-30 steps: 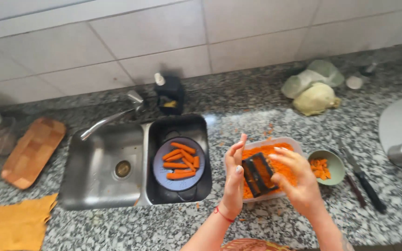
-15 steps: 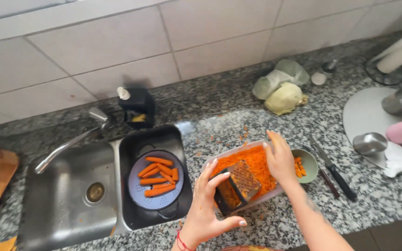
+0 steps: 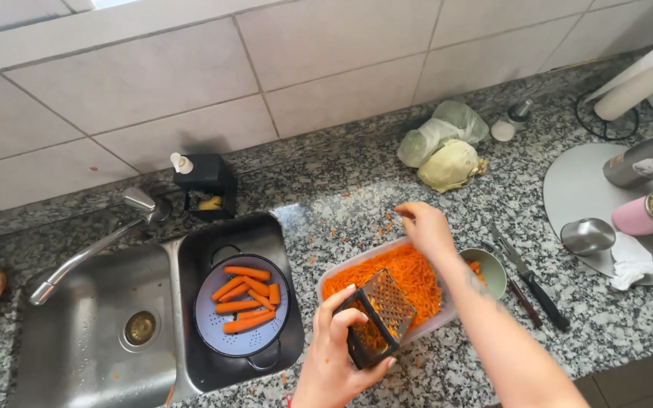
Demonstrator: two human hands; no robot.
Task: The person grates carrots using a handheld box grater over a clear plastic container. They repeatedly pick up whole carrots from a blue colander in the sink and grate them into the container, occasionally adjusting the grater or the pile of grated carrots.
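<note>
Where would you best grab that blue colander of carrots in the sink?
Probably by the two dark loop handles of the blue colander, reaching down from above. The handles stick out past its near and far rim, and the carrots fill its middle.

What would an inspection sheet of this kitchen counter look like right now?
Surface: speckled granite counter, orange shreds scattered on it.
Job's things: box grater tilted over a white tray of grated carrot; whole carrots in a colander in the sink.
Clutter: cabbage, small green bowl, knives, soap dispenser.
Hands: left hand grips the grater; right hand empty above the tray's far edge.
Cables: nothing seen.
Surroundings: tiled wall, tap.
</note>
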